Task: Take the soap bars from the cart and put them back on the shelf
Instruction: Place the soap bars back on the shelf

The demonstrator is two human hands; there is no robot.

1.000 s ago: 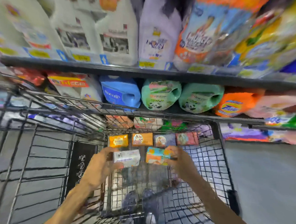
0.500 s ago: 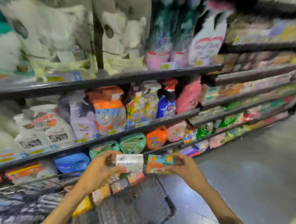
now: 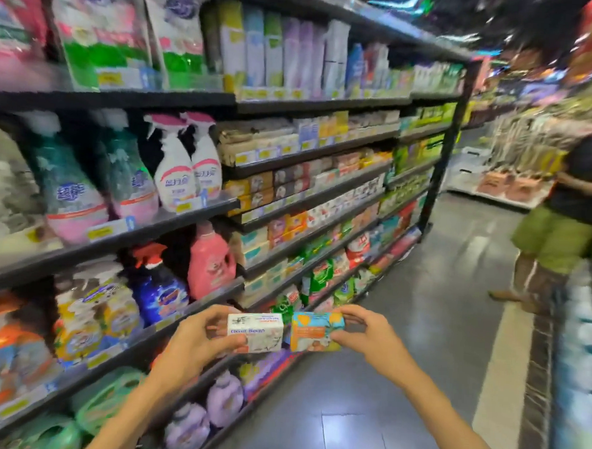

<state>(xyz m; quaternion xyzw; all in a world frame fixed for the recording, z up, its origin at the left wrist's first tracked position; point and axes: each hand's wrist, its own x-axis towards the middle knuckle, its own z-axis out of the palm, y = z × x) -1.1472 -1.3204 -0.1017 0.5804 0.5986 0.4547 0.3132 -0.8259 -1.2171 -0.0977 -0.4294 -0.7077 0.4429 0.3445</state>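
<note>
- The shelf (image 3: 309, 204) runs along my left, stacked with soap far down the aisle.
- My left hand (image 3: 192, 342) grips a white soap box (image 3: 255, 332).
- My right hand (image 3: 371, 334) pinches an orange soap box (image 3: 316, 332), just beside it.

Dark shelving (image 3: 309, 201) is seen running down the left side of the aisle, tier over tier. Big refill bags (image 3: 102, 32) are stacked on the top tier, spray bottles (image 3: 184, 170) are lined up one tier below, and a pink jug (image 3: 210, 261) is parked under those. Further along, boxed soap bars (image 3: 290, 182) are packed in tight rows. A glossy grey floor (image 3: 400, 367) is laid beneath.
</note>
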